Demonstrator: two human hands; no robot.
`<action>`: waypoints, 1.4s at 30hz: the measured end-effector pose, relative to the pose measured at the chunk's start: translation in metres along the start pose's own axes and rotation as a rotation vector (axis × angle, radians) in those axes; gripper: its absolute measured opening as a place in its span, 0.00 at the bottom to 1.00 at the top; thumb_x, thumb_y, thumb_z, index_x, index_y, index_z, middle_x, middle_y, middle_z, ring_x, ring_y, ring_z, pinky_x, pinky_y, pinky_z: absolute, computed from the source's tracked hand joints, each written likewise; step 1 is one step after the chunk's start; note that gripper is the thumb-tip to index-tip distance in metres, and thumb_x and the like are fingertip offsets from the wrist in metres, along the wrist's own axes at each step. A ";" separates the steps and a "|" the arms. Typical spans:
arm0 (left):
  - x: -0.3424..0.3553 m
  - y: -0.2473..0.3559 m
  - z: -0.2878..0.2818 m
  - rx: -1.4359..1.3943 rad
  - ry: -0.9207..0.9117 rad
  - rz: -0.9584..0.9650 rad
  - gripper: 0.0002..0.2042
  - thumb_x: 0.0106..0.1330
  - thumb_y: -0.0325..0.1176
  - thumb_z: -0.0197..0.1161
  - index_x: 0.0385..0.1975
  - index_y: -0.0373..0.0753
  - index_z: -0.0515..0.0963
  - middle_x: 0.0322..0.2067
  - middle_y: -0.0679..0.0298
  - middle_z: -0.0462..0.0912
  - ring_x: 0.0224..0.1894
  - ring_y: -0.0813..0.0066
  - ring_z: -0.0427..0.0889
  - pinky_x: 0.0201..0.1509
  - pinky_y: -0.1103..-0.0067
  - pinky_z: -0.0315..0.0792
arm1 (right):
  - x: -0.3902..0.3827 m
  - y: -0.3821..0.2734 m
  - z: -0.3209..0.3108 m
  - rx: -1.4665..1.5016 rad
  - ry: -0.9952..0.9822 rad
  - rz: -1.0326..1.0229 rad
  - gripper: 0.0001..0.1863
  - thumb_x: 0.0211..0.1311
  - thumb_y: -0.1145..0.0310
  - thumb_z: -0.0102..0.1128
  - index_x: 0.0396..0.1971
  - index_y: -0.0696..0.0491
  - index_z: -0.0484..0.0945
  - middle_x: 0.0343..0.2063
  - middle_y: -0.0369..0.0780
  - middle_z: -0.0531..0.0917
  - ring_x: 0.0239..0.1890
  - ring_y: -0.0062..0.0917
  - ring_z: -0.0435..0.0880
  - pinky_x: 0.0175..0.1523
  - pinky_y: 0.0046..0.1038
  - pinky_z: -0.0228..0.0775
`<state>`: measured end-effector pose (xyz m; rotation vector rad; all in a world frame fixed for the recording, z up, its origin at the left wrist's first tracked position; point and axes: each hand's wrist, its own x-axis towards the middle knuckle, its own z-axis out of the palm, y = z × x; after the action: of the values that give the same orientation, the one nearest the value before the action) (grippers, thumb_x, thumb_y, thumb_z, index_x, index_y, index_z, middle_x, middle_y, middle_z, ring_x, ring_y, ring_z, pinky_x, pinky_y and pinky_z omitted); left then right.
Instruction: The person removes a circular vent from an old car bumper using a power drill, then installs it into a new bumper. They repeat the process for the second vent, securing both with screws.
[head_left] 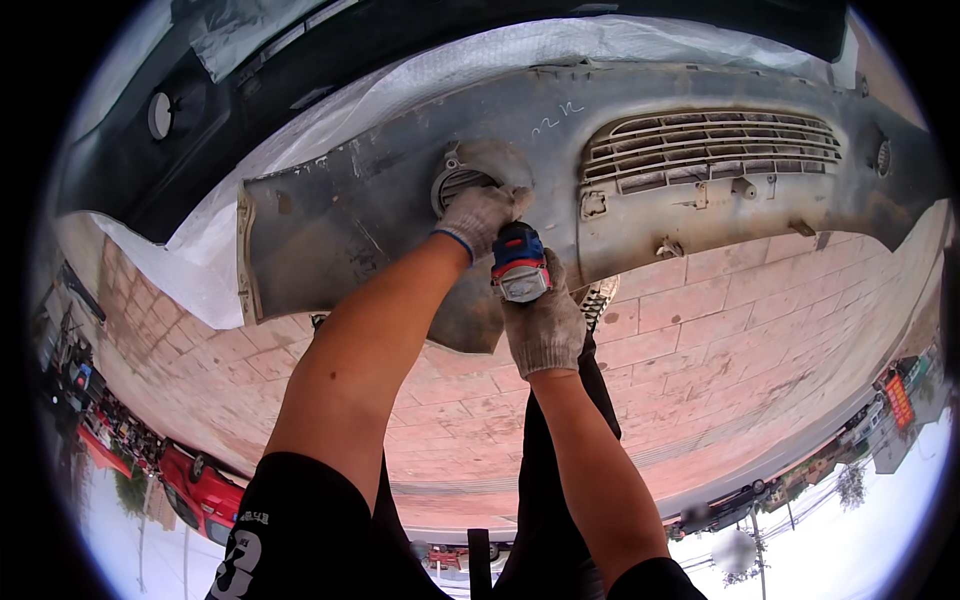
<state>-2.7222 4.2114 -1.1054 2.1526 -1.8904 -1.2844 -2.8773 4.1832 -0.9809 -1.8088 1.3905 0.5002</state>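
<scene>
A large grey car bumper (380,215) lies before me with its worn inner side showing. My left hand (482,215), in a knitted work glove, is at the lower right edge of a round slatted insert (462,183) in the bumper. Its fingers are curled, and what they grip, if anything, is hidden. My right hand (545,325), also gloved, is closed around a blue and red cordless power driver (520,262). The tool's tip is out of sight behind its body, close to my left hand.
A barred grille (710,150) fills the bumper's right part. Beyond it lie white plastic wrapping (640,42) and a second, black bumper (270,100). Reddish paving (690,310) runs beneath, with my patterned shoe (600,297) near the bumper's edge. A red car (197,490) stands farther off.
</scene>
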 end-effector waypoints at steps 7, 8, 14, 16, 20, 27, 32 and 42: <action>-0.005 0.001 0.016 -0.041 0.099 0.012 0.16 0.59 0.32 0.59 0.47 0.39 0.69 0.38 0.51 0.84 0.41 0.53 0.86 0.41 0.64 0.80 | -0.003 -0.003 -0.008 0.009 -0.016 0.007 0.39 0.58 0.52 0.70 0.65 0.54 0.67 0.51 0.51 0.83 0.43 0.45 0.87 0.46 0.41 0.79; -0.006 0.004 0.016 -0.028 0.096 0.008 0.16 0.59 0.32 0.59 0.46 0.39 0.69 0.37 0.51 0.84 0.41 0.53 0.86 0.40 0.64 0.80 | -0.003 -0.003 -0.009 0.008 -0.021 0.014 0.39 0.58 0.52 0.70 0.66 0.54 0.67 0.51 0.50 0.83 0.43 0.45 0.87 0.46 0.41 0.79; -0.003 -0.002 0.025 -0.066 0.173 0.028 0.13 0.63 0.34 0.59 0.44 0.38 0.69 0.30 0.50 0.85 0.36 0.51 0.87 0.38 0.62 0.79 | -0.006 -0.009 -0.013 0.046 -0.009 0.076 0.38 0.58 0.52 0.70 0.66 0.49 0.67 0.47 0.49 0.85 0.44 0.46 0.87 0.47 0.41 0.79; -0.003 -0.001 0.026 -0.050 0.123 0.008 0.11 0.67 0.36 0.57 0.43 0.38 0.69 0.28 0.50 0.84 0.35 0.50 0.86 0.39 0.61 0.79 | -0.007 -0.011 -0.015 0.056 -0.015 0.081 0.38 0.58 0.52 0.69 0.66 0.49 0.67 0.45 0.49 0.86 0.44 0.46 0.87 0.46 0.40 0.79; -0.002 0.011 0.014 -0.144 0.133 -0.096 0.15 0.75 0.45 0.51 0.43 0.37 0.71 0.29 0.49 0.84 0.35 0.51 0.86 0.39 0.60 0.79 | -0.011 -0.002 -0.016 0.059 0.010 0.044 0.37 0.57 0.54 0.70 0.65 0.49 0.66 0.42 0.48 0.86 0.42 0.45 0.87 0.46 0.40 0.79; -0.031 0.037 -0.009 -0.093 0.315 -0.325 0.15 0.69 0.40 0.57 0.49 0.39 0.73 0.32 0.49 0.86 0.34 0.57 0.88 0.34 0.62 0.79 | -0.044 -0.002 -0.058 0.104 -0.031 0.110 0.34 0.57 0.57 0.72 0.62 0.51 0.70 0.47 0.46 0.86 0.48 0.41 0.86 0.52 0.35 0.78; -0.057 0.004 -0.002 -0.585 0.491 -1.155 0.19 0.70 0.40 0.58 0.56 0.39 0.68 0.36 0.46 0.85 0.37 0.47 0.86 0.41 0.60 0.79 | -0.081 0.038 -0.065 0.203 0.037 0.075 0.26 0.59 0.58 0.69 0.55 0.53 0.75 0.46 0.45 0.86 0.48 0.41 0.86 0.51 0.36 0.78; -0.053 -0.015 -0.056 -0.119 0.155 -0.736 0.15 0.69 0.45 0.58 0.46 0.41 0.76 0.43 0.53 0.86 0.48 0.52 0.85 0.52 0.60 0.78 | -0.115 0.075 -0.065 0.495 0.109 0.165 0.18 0.61 0.66 0.68 0.49 0.56 0.77 0.39 0.39 0.86 0.39 0.28 0.85 0.47 0.30 0.77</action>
<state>-2.6749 4.2323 -1.0461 2.8886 -0.9453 -1.1871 -2.9938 4.1975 -0.8849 -1.3436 1.5814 0.1199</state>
